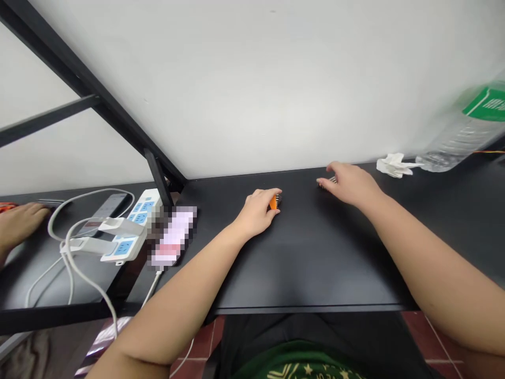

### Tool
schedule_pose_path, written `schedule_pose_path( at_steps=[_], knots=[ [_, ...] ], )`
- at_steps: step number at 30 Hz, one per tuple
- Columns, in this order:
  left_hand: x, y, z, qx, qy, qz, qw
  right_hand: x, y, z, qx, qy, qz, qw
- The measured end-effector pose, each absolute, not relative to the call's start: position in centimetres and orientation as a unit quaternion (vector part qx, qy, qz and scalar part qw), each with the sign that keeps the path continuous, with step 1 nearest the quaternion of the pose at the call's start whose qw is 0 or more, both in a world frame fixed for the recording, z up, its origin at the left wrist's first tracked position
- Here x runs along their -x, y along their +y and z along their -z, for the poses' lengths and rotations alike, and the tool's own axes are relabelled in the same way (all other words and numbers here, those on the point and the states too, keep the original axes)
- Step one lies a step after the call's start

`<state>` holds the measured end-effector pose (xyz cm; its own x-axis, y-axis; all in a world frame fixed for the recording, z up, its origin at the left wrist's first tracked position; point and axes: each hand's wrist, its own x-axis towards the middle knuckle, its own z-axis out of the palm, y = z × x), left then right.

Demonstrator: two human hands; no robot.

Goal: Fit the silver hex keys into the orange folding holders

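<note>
My left hand (258, 211) is closed, thumb and forefinger around a small orange piece (273, 202) above the black desktop. A row of dark, tooth-like ridges shows on the side of the piece facing right; its kind is unclear. Farther right, near the wall, my right hand (350, 182) curls around a small piece with light and dark stripes (333, 179). Thumb and forefinger stand apart at its two ends, and the palm hides most of it. A gap of bare desktop lies between the two hands.
Left stand a white power strip (138, 223) with plugs and cables, a charging phone (174, 237) and a black metal frame (130, 129). Crumpled tissue (394, 165) and a clear plastic bottle (453, 142) are at the right. Another person's hand (23, 221) rests far left.
</note>
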<state>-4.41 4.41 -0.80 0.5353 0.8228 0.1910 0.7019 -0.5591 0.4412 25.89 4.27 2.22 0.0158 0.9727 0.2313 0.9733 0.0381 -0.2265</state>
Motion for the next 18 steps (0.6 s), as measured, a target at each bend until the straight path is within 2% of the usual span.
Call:
schedule_pose_path(
  at_steps=[7,10,12,15,18],
  knots=[
    [5.0,5.0,1.2,-0.860,0.455,-0.184,0.142,-23.6,4.7,0.6,0.608,-0.788,-0.003,0.096],
    [4.7,4.4,0.7,-0.870,0.422,-0.227,0.114,-22.3,4.0,0.1,0.588,-0.792,-0.062,0.152],
    [4.5,3.7,0.2,-0.874,0.393,-0.262,0.113,-21.6,3.4,-0.4,0.566,-0.767,-0.183,0.243],
    [4.0,2.9,-0.1,-0.874,0.360,-0.288,0.153,-20.6,2.6,-0.9,0.491,-0.651,-0.435,0.382],
    [3.7,2.4,0.0,-0.863,0.357,-0.293,0.204,-19.5,2.1,-0.7,0.391,-0.532,-0.604,0.446]
  ],
)
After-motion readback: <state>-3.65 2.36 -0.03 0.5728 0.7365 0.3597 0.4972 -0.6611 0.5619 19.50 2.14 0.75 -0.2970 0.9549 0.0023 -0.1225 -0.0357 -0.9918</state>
